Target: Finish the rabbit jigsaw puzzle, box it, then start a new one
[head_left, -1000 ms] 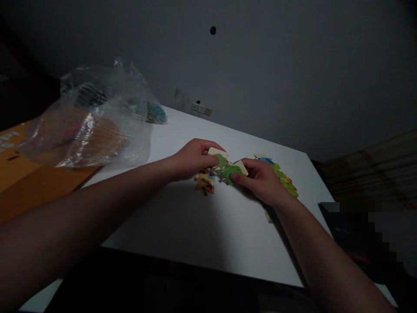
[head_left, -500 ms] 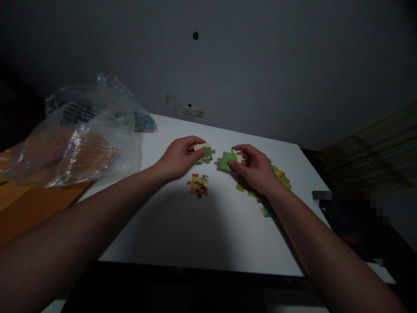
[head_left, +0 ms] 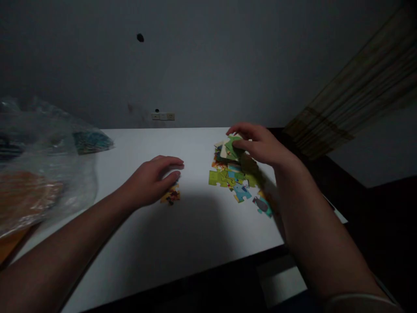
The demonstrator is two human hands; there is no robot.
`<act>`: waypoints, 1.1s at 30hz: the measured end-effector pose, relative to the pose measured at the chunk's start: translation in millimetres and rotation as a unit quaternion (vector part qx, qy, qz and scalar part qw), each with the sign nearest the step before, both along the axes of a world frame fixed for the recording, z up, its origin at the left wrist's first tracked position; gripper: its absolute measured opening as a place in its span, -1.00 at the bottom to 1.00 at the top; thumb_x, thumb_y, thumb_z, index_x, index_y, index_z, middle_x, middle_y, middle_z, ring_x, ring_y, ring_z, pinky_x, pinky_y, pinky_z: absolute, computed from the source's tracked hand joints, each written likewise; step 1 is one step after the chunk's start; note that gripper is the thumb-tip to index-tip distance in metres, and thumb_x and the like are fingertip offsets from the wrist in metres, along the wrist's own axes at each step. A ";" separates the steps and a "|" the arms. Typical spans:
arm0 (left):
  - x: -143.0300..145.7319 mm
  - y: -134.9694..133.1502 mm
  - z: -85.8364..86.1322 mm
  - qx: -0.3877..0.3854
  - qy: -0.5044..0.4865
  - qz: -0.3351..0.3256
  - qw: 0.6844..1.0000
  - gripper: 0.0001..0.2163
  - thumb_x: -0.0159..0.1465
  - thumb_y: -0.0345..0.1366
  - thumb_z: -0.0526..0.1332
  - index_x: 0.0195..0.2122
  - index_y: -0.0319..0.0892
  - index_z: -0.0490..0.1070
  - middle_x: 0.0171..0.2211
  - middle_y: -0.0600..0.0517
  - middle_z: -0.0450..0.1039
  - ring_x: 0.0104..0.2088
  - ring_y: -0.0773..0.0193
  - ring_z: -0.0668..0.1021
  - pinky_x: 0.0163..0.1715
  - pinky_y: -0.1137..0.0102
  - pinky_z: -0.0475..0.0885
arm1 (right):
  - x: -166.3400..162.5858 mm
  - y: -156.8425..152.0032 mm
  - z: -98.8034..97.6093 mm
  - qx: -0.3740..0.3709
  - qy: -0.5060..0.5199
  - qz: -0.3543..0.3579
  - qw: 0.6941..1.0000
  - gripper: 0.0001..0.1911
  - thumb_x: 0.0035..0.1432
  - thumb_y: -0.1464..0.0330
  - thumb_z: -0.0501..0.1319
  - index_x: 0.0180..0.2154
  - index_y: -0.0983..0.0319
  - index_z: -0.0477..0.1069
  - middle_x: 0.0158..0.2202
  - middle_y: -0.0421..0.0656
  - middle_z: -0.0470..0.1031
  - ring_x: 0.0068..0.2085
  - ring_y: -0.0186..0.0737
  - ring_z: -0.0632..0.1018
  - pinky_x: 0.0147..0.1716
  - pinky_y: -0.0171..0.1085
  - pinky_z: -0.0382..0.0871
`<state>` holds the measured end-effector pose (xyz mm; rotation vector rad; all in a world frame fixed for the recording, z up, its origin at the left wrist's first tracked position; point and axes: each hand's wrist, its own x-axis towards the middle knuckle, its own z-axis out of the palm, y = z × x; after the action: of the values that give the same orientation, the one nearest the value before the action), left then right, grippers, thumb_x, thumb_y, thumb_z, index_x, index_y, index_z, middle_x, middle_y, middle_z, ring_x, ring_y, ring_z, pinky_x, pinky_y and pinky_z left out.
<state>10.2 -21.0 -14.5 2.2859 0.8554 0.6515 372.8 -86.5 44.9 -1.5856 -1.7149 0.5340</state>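
Observation:
My left hand [head_left: 154, 180] is over the white table with thumb and fingers apart and nothing held between them. Partly under its thumb lies a yellow and brown jigsaw piece [head_left: 171, 196], its upper part hidden. On the right, my right hand [head_left: 257, 143] pinches green and cream jigsaw pieces [head_left: 232, 148] between thumb and fingers; how many is unclear. They are just above a heap of jigsaw pieces [head_left: 224, 177], mostly green with some blue and orange. A piece with a grey animal [head_left: 262, 205] lies at the heap's near edge, by my right forearm.
A clear plastic bag [head_left: 74, 174] with colourful contents lies at the left, above something orange [head_left: 16, 243]. The white table [head_left: 182, 243] meets a grey wall with a socket strip [head_left: 163, 116]. A striped curtain [head_left: 352, 91] hangs at the right.
The view has turned right. My right hand has moved over the heap with green pieces. My left hand has let go of its green and cream piece and come down beside the yellow one.

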 end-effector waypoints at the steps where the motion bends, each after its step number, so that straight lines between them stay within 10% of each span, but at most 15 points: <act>1: -0.9 1.2 -0.8 0.008 0.010 0.006 1.000 -0.59 0.45 0.07 0.31 0.16 -0.03 0.68 0.17 -0.14 0.71 0.19 -0.12 0.70 0.35 -0.13 0.54 | 15.5 -2.3 2.7 -0.044 -0.066 -0.012 0.997 -0.69 0.19 0.30 0.39 -0.02 0.16 0.69 -0.30 -0.17 0.60 -0.31 -0.11 0.56 -0.26 -0.17 0.43; 6: -3.5 6.1 -6.2 -0.006 0.033 0.022 0.999 -0.59 0.45 0.09 0.29 0.14 0.00 0.69 0.14 -0.11 0.71 0.08 -0.07 0.73 0.24 -0.08 0.61 | 45.0 -8.9 3.3 -0.135 -0.258 -0.027 0.956 -0.68 0.21 0.30 0.43 0.00 0.14 0.78 0.00 -0.02 0.77 -0.01 0.10 0.70 0.05 -0.10 0.52; 15: -4.0 6.7 -8.8 -0.012 0.017 0.020 1.000 -0.62 0.43 0.09 0.32 0.09 0.00 0.73 0.09 -0.14 0.72 0.01 -0.04 0.72 0.16 -0.05 0.64 | -10.9 -41.3 8.8 -0.129 -0.215 0.199 0.947 -0.30 -0.18 0.35 0.74 0.07 0.00 0.74 0.08 -0.11 0.70 0.01 0.10 0.66 0.08 -0.04 0.54; 23: -1.4 6.0 -5.7 0.008 0.010 0.005 1.000 -0.68 0.42 -0.01 0.30 0.04 -0.01 0.74 0.05 -0.11 0.74 0.09 -0.08 0.72 0.26 -0.10 0.59 | -31.9 -29.0 3.9 -0.094 -0.291 0.184 0.934 -0.34 -0.14 0.20 0.78 0.06 -0.01 0.76 0.09 -0.03 0.67 0.11 0.25 0.60 0.23 0.15 0.46; 33: -1.9 9.2 -11.0 0.031 -0.002 -0.038 0.999 -0.76 0.40 -0.16 0.27 -0.03 -0.01 0.72 0.06 -0.14 0.77 0.13 -0.07 0.70 0.25 -0.09 0.57 | -70.8 -1.7 0.4 -0.092 -0.303 0.265 0.911 -0.61 -0.06 0.60 0.47 -0.22 0.05 0.70 -0.11 -0.09 0.71 -0.03 0.09 0.65 0.03 0.02 0.53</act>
<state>8.3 -11.8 -25.5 2.3585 0.7518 0.6577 302.0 -88.2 45.2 -1.4951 -2.6760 0.4967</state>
